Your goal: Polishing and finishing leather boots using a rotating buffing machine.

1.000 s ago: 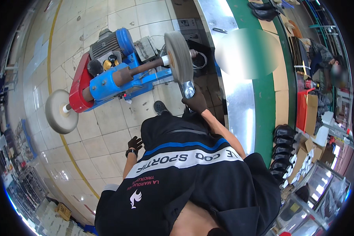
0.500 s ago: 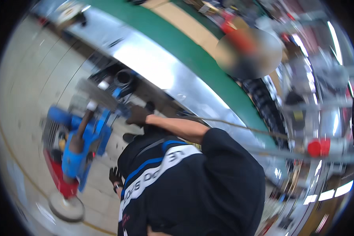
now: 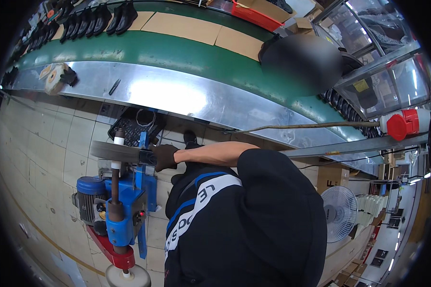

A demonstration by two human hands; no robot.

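My right hand [image 3: 164, 157], in a dark glove with the forearm bare, reaches out to the rim of a grey buffing wheel [image 3: 115, 152] seen edge-on. Its fingers are curled around a small dark piece [image 3: 147, 156] held against the wheel; I cannot tell what the piece is. The wheel sits on the shaft of a blue polishing machine [image 3: 124, 210] standing on the tiled floor, with a white round pad [image 3: 127, 277] on the shaft's near end. My left hand is hidden behind my dark jacket.
A long conveyor with a green belt [image 3: 177, 52] and a steel edge [image 3: 177, 95] runs across the top, carrying black boots [image 3: 96, 19]. A black crate [image 3: 134, 126] lies under it. A white fan [image 3: 340, 213] stands at the right. A blurred person [image 3: 301, 62] is beyond the belt.
My head has swung round, so the machine now lies at the lower left and the conveyor across the top. My right hand stays at the wheel; my gloved left hand has gone out of view.
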